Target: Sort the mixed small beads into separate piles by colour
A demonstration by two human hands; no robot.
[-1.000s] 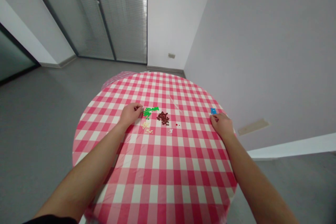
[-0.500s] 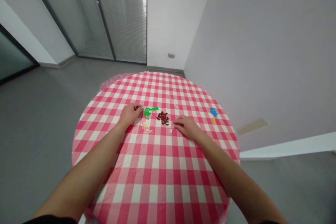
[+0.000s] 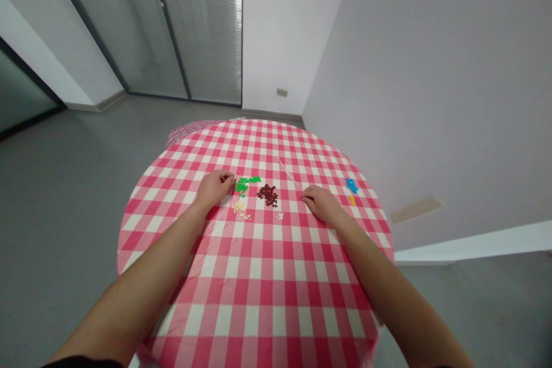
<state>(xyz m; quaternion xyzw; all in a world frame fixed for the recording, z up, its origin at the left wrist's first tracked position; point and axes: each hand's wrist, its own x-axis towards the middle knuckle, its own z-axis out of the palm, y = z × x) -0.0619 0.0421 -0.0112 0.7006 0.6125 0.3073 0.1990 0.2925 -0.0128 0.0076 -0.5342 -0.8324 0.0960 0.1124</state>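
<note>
Just left of a heap of small green building pieces [image 3: 242, 186], my left hand [image 3: 215, 188] rests on the cloth. Its fingers are curled together, and anything between them is too small to make out. My right hand [image 3: 321, 204] is right of a pile of small dark brown pieces [image 3: 268, 195], apart from it. Thumb and fingertips are pinched there; what they hold, if anything, cannot be made out. Small cream pieces [image 3: 238, 206] lie below the green heap, with pale beige ones [image 3: 244, 217] under them. A few white pieces [image 3: 280, 216] lie below the brown pile.
Blue pieces [image 3: 352, 186] and a small yellow group [image 3: 352, 200] lie near the right side of the round table. A red-and-white checked cloth [image 3: 241, 287] covers it. A wall [image 3: 431, 98] rises beyond on the right; glass doors [image 3: 207, 29] stand at the back left.
My right hand has moved right, away from the brown pile and the white pieces, with its fingers drawn closer together. My left hand stays where it was.
</note>
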